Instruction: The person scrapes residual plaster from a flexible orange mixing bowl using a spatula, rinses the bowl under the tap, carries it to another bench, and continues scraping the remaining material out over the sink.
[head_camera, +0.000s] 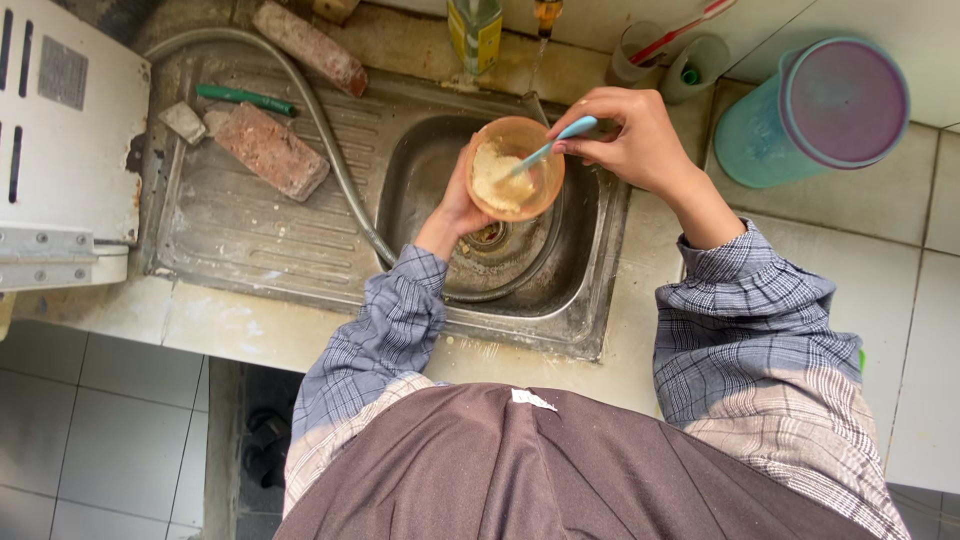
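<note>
Nearest the camera, two checked sleeves reach out over the front rim of the steel sink (590, 330), which is taken here as the landmark. The left hand (458, 205) is over the sink basin, its grip wrapped closed around the side of a small orange bowl (545, 190) held above the drain. The bowl holds a pale, crumbly mass on its left half. The right hand (630, 140) hangs over the sink's right rim, its grip pinched shut on the handle of a light blue spoon (560, 138), whose far end dips into the bowl's contents.

A grey hose (330, 150) curves from the far left corner of the sink's draining board down into the basin and round the drain. On the draining board, left of the basin, lies a reddish brick (272, 150), with a small grey block (184, 122) and a green stick-like tool (245, 98) just beyond it. A second brick (310, 45) lies on the bench at the sink's far rim.

Right of the sink, on the tiled bench (930, 300), stands a teal container with a purple lid (815, 110). Beyond the basin's far edge stand a yellow-green bottle (474, 35) and two clear cups (660, 62).
</note>
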